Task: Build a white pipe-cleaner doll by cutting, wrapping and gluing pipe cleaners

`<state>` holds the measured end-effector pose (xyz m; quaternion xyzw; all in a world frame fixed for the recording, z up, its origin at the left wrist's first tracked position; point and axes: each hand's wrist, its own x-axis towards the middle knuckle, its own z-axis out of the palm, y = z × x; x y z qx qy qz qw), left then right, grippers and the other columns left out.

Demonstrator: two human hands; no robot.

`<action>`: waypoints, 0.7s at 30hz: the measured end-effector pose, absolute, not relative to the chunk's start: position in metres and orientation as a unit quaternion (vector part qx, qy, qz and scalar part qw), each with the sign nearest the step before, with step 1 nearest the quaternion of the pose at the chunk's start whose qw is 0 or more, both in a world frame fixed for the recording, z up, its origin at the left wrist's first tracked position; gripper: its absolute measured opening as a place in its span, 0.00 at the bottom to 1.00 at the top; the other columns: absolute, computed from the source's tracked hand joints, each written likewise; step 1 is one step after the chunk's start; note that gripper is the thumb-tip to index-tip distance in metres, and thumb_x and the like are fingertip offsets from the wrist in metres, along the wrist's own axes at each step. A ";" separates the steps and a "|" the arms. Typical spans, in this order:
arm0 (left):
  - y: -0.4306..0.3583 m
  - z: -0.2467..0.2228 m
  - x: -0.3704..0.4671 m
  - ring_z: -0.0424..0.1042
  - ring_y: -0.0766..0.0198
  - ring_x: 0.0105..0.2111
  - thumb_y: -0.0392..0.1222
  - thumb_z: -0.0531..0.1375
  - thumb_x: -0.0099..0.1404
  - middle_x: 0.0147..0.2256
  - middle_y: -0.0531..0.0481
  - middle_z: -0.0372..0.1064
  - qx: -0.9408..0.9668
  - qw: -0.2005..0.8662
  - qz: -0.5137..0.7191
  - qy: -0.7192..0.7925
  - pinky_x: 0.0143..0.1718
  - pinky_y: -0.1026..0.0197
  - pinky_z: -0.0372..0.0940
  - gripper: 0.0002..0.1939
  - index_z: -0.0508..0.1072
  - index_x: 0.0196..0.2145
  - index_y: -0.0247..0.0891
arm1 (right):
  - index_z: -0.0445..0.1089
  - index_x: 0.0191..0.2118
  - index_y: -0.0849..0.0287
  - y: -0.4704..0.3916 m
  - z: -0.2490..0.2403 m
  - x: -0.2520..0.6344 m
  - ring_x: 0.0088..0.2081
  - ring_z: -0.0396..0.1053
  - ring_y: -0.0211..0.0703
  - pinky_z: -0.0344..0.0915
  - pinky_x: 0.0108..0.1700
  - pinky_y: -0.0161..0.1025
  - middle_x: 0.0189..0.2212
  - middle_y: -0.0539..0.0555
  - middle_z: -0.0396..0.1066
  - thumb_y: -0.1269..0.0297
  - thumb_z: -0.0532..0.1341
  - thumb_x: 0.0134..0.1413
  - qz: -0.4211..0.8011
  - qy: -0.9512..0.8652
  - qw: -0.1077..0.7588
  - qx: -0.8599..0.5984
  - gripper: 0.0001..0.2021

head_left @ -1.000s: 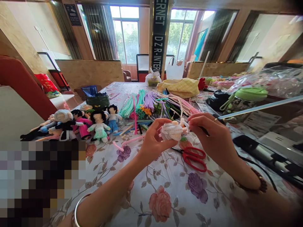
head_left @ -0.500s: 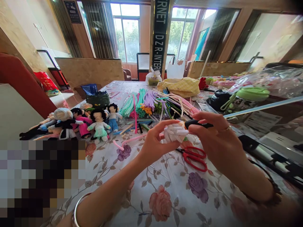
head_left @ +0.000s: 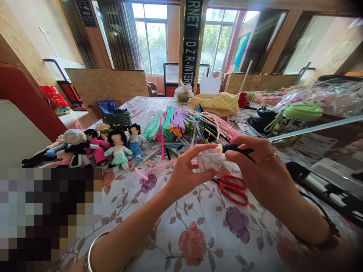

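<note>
Between the thumb and fingers of my left hand (head_left: 185, 168) is a white fuzzy bundle (head_left: 210, 160), held above the table. My right hand (head_left: 259, 162) grips a black tool (head_left: 236, 148) whose tip is at the bundle's upper right side; its exact kind is hard to make out. Red-handled scissors (head_left: 234, 190) lie on the flowered tablecloth just below the bundle. A bent pink fuzzy stem (head_left: 154, 167) lies left of the bundle, its right end passing behind my left hand.
Several yarn dolls (head_left: 118, 149) are at the left, before a dark green basket (head_left: 116, 119). Colourful fuzzy stems (head_left: 178, 121) are piled behind my hands. A yellow pouch (head_left: 214, 104) lies farther back; a green-lidded jar (head_left: 302, 113) stands at the right.
The black tool and my right hand have shifted slightly and show at a slightly different angle. The white bundle has turned a little in my left hand.
</note>
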<state>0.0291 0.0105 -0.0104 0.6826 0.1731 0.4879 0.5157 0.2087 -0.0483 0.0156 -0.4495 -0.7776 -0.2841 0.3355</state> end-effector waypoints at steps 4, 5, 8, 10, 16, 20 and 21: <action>0.010 -0.010 0.030 0.69 0.61 0.43 0.34 0.65 0.51 0.46 0.49 0.69 0.673 0.528 0.489 0.167 0.38 0.63 0.68 0.25 0.71 0.48 0.48 | 0.66 0.41 0.47 -0.047 0.016 0.209 0.44 0.67 0.48 0.68 0.39 0.44 0.48 0.54 0.64 0.75 0.55 0.53 -0.302 -0.776 0.330 -0.446 0.14; 0.010 -0.010 0.030 0.69 0.61 0.43 0.34 0.65 0.52 0.47 0.49 0.69 0.671 0.530 0.490 0.166 0.38 0.63 0.68 0.25 0.71 0.48 0.48 | 0.67 0.41 0.48 -0.046 0.016 0.209 0.43 0.67 0.48 0.68 0.40 0.44 0.48 0.55 0.64 0.75 0.55 0.53 -0.304 -0.777 0.328 -0.443 0.14; 0.009 -0.009 0.030 0.69 0.60 0.44 0.34 0.65 0.52 0.48 0.49 0.69 0.666 0.535 0.493 0.165 0.39 0.63 0.68 0.26 0.70 0.49 0.48 | 0.67 0.40 0.49 -0.046 0.016 0.209 0.43 0.67 0.48 0.68 0.38 0.43 0.47 0.55 0.64 0.76 0.55 0.53 -0.319 -0.774 0.322 -0.443 0.14; 0.008 -0.008 0.030 0.69 0.61 0.44 0.34 0.65 0.52 0.47 0.49 0.69 0.663 0.539 0.493 0.162 0.39 0.62 0.68 0.25 0.71 0.48 0.48 | 0.67 0.40 0.49 -0.046 0.016 0.209 0.43 0.67 0.48 0.68 0.37 0.42 0.47 0.55 0.65 0.75 0.55 0.53 -0.325 -0.769 0.318 -0.448 0.13; 0.007 -0.007 0.029 0.69 0.63 0.41 0.35 0.65 0.53 0.44 0.50 0.70 0.649 0.566 0.489 0.141 0.39 0.62 0.67 0.22 0.71 0.46 0.47 | 0.68 0.40 0.49 -0.047 0.015 0.209 0.43 0.68 0.48 0.68 0.38 0.43 0.48 0.54 0.65 0.74 0.56 0.53 -0.304 -0.773 0.329 -0.450 0.12; 0.005 -0.002 0.029 0.69 0.64 0.40 0.38 0.64 0.55 0.43 0.49 0.71 0.632 0.580 0.494 0.140 0.38 0.63 0.67 0.17 0.72 0.45 0.45 | 0.68 0.40 0.49 -0.049 0.015 0.208 0.43 0.68 0.47 0.68 0.41 0.44 0.48 0.54 0.65 0.74 0.56 0.54 -0.293 -0.770 0.335 -0.457 0.12; 0.005 -0.001 0.029 0.69 0.64 0.39 0.39 0.64 0.56 0.42 0.49 0.71 0.629 0.580 0.498 0.144 0.38 0.63 0.67 0.16 0.73 0.44 0.44 | 0.68 0.40 0.49 -0.049 0.015 0.208 0.43 0.68 0.47 0.68 0.41 0.44 0.48 0.54 0.65 0.75 0.55 0.54 -0.297 -0.769 0.334 -0.458 0.12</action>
